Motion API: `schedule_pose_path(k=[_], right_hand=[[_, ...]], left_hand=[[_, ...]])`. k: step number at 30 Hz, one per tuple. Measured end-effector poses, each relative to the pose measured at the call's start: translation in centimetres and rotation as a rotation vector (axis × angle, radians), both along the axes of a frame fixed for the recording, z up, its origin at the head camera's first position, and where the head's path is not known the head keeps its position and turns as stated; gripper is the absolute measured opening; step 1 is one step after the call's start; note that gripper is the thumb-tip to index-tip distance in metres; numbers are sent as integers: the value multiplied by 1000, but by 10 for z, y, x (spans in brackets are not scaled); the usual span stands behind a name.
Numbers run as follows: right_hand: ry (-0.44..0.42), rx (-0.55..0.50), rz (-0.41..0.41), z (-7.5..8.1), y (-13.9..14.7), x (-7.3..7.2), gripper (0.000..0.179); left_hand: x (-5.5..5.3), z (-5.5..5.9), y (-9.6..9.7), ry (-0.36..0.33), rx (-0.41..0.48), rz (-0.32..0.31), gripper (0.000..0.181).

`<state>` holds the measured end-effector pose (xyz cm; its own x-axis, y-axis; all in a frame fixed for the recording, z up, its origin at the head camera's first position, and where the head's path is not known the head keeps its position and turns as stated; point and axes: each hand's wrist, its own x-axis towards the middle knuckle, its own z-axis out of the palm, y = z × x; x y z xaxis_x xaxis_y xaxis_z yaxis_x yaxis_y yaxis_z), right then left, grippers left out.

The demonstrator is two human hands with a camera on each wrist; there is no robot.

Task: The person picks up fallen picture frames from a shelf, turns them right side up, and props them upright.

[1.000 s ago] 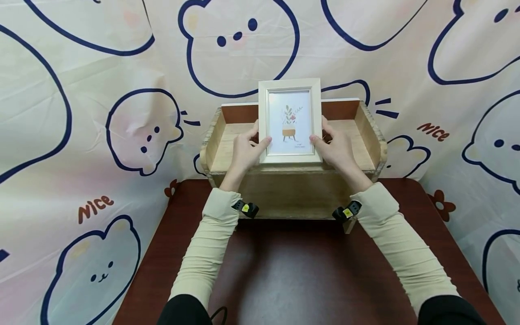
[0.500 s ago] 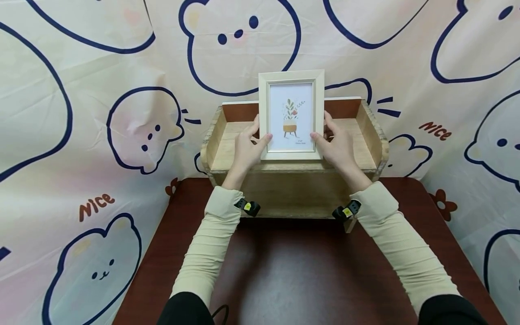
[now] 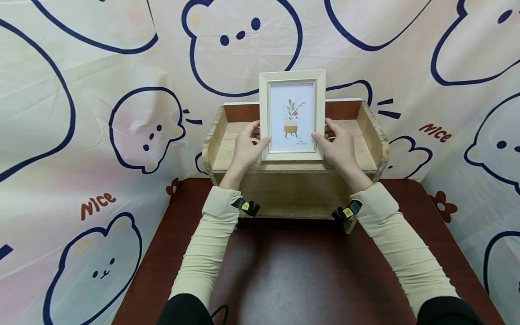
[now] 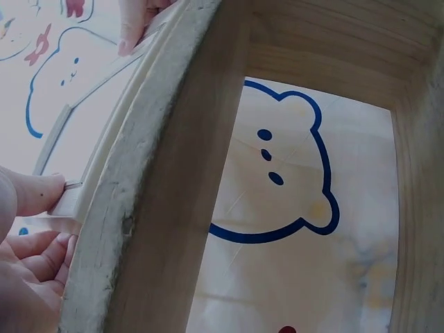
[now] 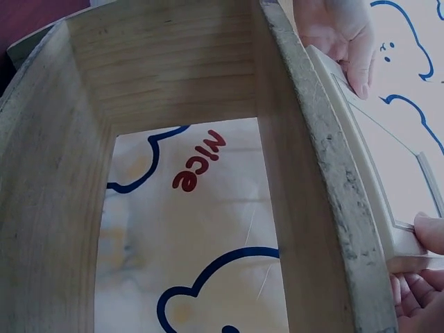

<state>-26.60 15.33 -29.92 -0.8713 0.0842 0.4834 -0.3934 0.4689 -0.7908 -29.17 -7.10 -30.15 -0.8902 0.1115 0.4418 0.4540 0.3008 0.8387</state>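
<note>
A white picture frame (image 3: 266, 113) with a potted-plant print stands nearly upright on the upper shelf (image 3: 229, 146) of a small wooden rack, by its front edge. My left hand (image 3: 248, 146) holds the frame's lower left side, thumb on its front. At the lower right side my right hand (image 3: 339, 145) holds it likewise. In the left wrist view the left thumb (image 4: 35, 195) lies on a corner of the frame, with curled fingers beside it. The right wrist view has the right thumb (image 5: 431, 232) on the opposite corner. The frame's back is hidden.
The wooden rack's lower part (image 3: 292, 194) is a hollow compartment below the shelf. It stands at the back of a dark red-brown table (image 3: 284, 271). Behind it hangs a cloth (image 3: 142, 58) printed with bears. A black cable (image 3: 221, 311) lies at the table's front.
The picture frame has tipped more upright, its top edge rising in the head view. Since half a second ago it has barely moved, while the fingers beside it have slid slightly lower.
</note>
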Motion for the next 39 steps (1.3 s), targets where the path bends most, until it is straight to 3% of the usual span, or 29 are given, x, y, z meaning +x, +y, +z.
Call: schedule_pose_path(k=[9, 24, 39], right_hand=[[-99, -92, 8, 8, -2, 3, 43], [-22, -89, 19, 9, -3, 3, 47], [39, -72, -10, 7, -4, 0, 43]], left_hand=[[3, 2, -2, 2, 12, -11, 45], [5, 3, -1, 39, 80, -11, 46], [1, 3, 3, 79, 70, 20, 44]])
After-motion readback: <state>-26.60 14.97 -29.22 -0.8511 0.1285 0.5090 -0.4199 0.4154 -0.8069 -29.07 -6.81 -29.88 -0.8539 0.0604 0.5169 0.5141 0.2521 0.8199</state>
